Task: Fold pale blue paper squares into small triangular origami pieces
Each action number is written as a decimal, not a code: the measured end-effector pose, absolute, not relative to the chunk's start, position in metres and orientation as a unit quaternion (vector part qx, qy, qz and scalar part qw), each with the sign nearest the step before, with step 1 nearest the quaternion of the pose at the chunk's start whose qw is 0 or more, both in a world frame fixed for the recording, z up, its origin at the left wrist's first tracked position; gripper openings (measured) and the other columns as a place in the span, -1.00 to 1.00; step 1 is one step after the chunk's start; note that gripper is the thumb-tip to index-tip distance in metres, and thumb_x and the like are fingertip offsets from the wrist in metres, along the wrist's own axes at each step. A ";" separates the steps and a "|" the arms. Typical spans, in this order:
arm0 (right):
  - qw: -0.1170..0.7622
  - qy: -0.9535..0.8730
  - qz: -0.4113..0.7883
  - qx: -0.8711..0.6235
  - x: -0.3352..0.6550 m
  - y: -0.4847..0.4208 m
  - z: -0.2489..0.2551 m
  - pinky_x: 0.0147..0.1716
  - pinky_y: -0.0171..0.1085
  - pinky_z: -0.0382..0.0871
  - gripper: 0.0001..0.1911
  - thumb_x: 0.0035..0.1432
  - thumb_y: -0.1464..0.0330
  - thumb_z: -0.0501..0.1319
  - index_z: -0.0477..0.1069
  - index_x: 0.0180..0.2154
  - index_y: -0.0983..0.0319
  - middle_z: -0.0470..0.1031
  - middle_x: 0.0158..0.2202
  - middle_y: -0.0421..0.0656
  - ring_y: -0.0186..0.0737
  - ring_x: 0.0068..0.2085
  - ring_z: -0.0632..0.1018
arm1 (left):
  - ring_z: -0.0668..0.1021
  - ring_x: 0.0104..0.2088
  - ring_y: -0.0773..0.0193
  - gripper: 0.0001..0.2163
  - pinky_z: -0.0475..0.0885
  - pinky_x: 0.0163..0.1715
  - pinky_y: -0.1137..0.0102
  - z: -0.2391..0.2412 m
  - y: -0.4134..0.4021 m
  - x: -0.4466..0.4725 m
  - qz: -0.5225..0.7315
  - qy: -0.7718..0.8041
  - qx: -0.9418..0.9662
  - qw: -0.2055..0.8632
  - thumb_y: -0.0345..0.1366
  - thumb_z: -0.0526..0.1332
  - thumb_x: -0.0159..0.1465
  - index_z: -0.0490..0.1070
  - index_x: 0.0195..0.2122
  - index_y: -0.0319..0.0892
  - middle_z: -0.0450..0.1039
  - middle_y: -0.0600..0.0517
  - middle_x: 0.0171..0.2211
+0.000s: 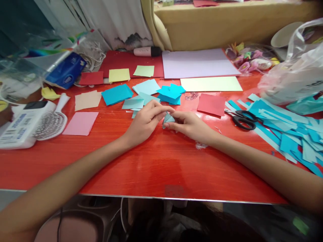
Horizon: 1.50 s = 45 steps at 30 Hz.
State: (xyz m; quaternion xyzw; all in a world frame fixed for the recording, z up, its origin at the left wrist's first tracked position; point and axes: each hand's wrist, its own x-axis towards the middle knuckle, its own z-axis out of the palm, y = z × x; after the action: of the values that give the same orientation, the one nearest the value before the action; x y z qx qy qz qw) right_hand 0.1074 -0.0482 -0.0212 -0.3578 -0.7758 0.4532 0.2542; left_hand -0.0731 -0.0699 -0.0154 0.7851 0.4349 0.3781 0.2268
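Observation:
Between my two hands is a small folded piece of light blue paper (168, 118), held just above the red table. My right hand (190, 125) pinches it between thumb and fingers. My left hand (148, 120) is closed at its left side, fingertips meeting at the paper's upper edge; part of the paper is hidden by the fingers. Just beyond my hands lie light blue paper squares (146, 86) and a loose pile of bright blue squares (171, 93). A stack of darker blue squares (117, 94) lies to the left.
Black-handled scissors (244, 120) and a heap of blue paper strips (290, 129) lie right, near a plastic bag (294, 70). Red squares (211, 105) lie beyond my right hand. Pink squares (80, 123), a hairbrush (51, 124) and a white box (24, 126) sit left. The table's front edge (141, 197) is near.

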 end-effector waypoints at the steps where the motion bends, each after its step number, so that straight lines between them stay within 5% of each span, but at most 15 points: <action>1: 0.261 -0.768 0.459 -0.363 0.108 -0.048 -0.021 -0.53 -0.35 0.13 -0.75 0.17 0.24 0.19 0.31 -0.45 0.27 0.26 -0.58 -0.30 -0.42 -0.52 0.30 | 0.44 -0.29 0.36 -0.79 0.36 -0.28 0.43 -0.015 -0.070 -0.073 0.375 0.438 0.785 0.228 -0.30 0.02 0.35 0.43 -0.14 -0.08 0.35 0.04 -0.27; 8: 0.330 -0.680 0.549 -0.356 0.107 -0.047 -0.020 -0.52 -0.39 0.24 -0.62 0.26 0.11 0.03 0.28 -0.44 0.25 0.36 -0.53 -0.25 -0.45 -0.54 0.37 | 0.38 -0.49 0.44 -0.74 0.33 -0.45 0.48 -0.019 -0.068 -0.072 0.337 0.478 0.773 0.248 -0.17 0.16 0.26 0.32 -0.07 -0.12 0.42 0.06 -0.24; 15: 0.325 -0.681 0.553 -0.354 0.105 -0.048 -0.020 -0.54 -0.40 0.25 -0.57 0.25 0.07 0.02 0.30 -0.47 0.27 0.36 -0.55 -0.24 -0.46 -0.57 0.35 | 0.49 -0.33 0.37 -0.82 0.35 -0.31 0.49 -0.020 -0.073 -0.071 0.346 0.453 0.813 0.118 -0.26 0.09 0.32 0.38 -0.12 -0.18 0.48 0.05 -0.32; 24: 0.312 -0.687 0.561 -0.340 0.106 -0.048 -0.022 -0.52 -0.39 0.23 -0.55 0.28 0.07 -0.03 0.30 -0.47 0.27 0.33 -0.55 -0.24 -0.46 -0.56 0.34 | 0.50 -0.35 0.35 -0.75 0.33 -0.33 0.47 -0.024 -0.074 -0.073 0.350 0.440 0.823 0.087 -0.19 0.01 0.36 0.41 -0.13 -0.16 0.50 0.02 -0.34; 45: 0.274 -0.766 0.467 -0.347 0.108 -0.052 -0.017 -0.53 -0.38 0.17 -0.60 0.28 0.11 0.00 0.30 -0.44 0.26 0.31 -0.53 -0.24 -0.43 -0.51 0.34 | 0.42 -0.53 0.40 -0.81 0.27 -0.48 0.47 -0.013 -0.073 -0.072 0.341 0.501 0.755 0.252 -0.33 0.06 0.30 0.39 -0.44 -0.15 0.38 0.12 -0.58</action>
State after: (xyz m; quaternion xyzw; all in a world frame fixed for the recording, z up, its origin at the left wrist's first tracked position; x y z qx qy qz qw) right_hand 0.1082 -0.0523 -0.0167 -0.3473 -0.7658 0.4666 0.2742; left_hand -0.0721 -0.0732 -0.0131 0.7549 0.5005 0.3408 0.2519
